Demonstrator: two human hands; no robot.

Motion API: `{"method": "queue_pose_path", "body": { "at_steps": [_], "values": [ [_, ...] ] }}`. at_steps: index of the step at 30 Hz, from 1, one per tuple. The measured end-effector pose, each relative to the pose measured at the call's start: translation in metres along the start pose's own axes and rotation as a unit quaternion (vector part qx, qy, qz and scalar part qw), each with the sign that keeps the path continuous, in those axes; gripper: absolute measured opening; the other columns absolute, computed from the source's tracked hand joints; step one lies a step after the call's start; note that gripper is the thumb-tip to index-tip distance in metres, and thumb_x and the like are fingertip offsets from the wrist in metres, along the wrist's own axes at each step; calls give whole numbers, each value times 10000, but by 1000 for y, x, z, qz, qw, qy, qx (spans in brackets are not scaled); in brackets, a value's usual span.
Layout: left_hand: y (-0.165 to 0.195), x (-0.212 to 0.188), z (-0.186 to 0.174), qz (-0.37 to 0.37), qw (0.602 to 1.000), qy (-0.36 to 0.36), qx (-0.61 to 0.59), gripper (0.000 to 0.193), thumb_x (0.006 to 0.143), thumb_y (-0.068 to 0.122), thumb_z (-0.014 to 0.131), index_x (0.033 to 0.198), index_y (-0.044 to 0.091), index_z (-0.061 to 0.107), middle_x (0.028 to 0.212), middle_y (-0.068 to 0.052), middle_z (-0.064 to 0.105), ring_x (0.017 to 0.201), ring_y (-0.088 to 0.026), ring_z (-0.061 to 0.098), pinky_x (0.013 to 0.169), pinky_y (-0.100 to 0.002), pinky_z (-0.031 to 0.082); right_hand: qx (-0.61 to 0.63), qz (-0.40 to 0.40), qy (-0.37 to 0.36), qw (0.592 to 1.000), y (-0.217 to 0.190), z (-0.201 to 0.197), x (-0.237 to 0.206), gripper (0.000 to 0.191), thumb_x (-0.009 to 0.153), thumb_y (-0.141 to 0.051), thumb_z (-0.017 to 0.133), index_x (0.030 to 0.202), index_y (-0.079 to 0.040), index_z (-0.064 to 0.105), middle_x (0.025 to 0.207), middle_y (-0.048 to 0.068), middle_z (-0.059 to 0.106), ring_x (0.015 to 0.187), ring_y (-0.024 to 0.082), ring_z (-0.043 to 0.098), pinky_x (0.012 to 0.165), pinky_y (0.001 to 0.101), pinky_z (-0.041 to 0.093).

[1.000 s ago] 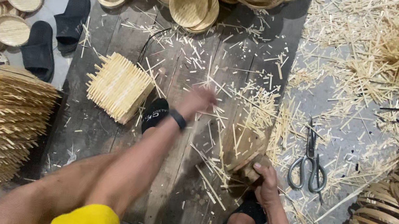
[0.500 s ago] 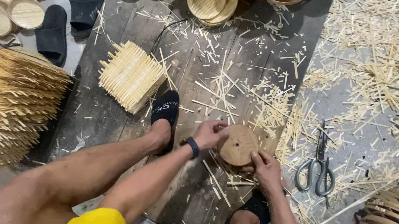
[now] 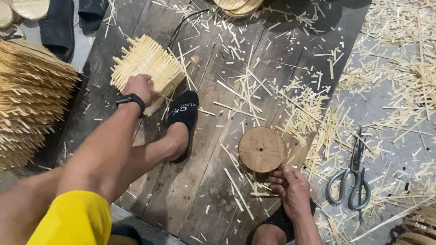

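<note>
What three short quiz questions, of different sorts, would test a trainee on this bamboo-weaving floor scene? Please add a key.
1. True or false: the left hand rests on the stack of woven bamboo squares.
2. What does the right hand touch? A) scissors B) round wooden disc C) black slipper
3. What tool lies right of the round wooden disc?

Key: 1 true; 2 B; 3 the scissors.

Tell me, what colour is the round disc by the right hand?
The wooden disc is plain light brown, seen in the head view.
</note>
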State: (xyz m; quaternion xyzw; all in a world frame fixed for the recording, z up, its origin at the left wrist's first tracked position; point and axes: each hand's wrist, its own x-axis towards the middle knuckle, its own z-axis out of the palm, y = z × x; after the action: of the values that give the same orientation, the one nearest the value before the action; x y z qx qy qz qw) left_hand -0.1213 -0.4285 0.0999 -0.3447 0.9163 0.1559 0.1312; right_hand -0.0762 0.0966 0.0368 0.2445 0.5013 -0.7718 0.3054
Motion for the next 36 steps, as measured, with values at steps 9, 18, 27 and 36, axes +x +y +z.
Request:
{"method": "queue_pose_path", "body": {
  "at_steps": [9,18,27,36],
  "values": [
    [35,-36,-52,152,925,344,-47,149,920,46,679,1048,32,754,867,-201,729,806,-363,703,740,-474,565,-92,-52,71,992,-18,-9,-12,388,1033,-263,603,1191,88,643,912,130,665,787,211,642,656,309,534],
    [148,-196,94,619,772,123,-75,473,865,5,653,1327,98,608,1350,-126,671,1259,-290,643,1098,-440,486,118,-54,-59,990,-37,-6,-9,394,972,-293,601,1159,49,661,1044,151,729,900,191,709,807,299,591],
    [150,-204,140,428,880,-2,-206,625,708,269,851,1248,27,650,1178,-183,691,1085,-339,627,946,-474,478,-232,-117,93,961,-17,-3,12,246,838,-116,825,1027,26,758,881,38,746,733,69,637,644,215,524],
    [124,-127,218,35,864,-246,-438,537,700,149,934,1139,-49,697,939,-60,722,792,-120,646,706,-273,553,-217,-132,97,962,-9,-7,15,313,775,-141,878,1003,31,749,830,31,755,696,54,658,614,215,538]
  ]
}}
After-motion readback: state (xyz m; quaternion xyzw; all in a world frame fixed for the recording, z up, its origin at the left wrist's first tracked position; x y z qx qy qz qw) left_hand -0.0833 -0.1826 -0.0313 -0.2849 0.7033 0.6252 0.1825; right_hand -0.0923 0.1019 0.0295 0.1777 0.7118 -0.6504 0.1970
